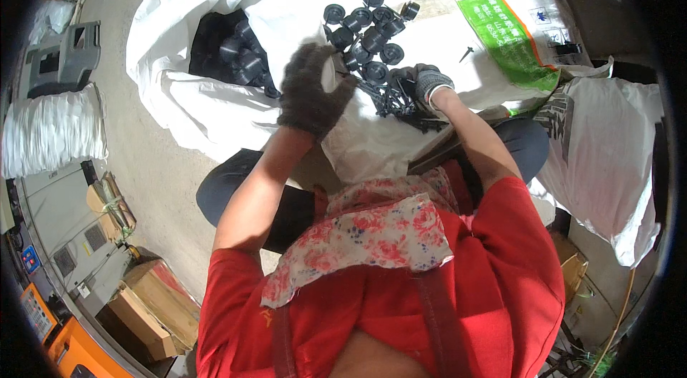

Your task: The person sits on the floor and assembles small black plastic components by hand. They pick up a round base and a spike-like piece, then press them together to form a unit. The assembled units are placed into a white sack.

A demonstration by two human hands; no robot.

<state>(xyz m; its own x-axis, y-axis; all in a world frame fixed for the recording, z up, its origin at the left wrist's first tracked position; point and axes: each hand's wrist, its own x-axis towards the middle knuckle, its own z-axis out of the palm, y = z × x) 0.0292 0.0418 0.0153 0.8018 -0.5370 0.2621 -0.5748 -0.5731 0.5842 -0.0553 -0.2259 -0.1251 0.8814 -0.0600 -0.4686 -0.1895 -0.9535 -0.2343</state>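
We saw the white sack [187,95] holding black plastic wheels [240,56]. Our gloved left hand [313,92] hovered spread and empty; our right hand [428,85] gripped a black sprue [401,102], its detail unclear.

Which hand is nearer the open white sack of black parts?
Left. The left hand hovers just beside the white sack; the right hand is farther away, on the black sprue pile.
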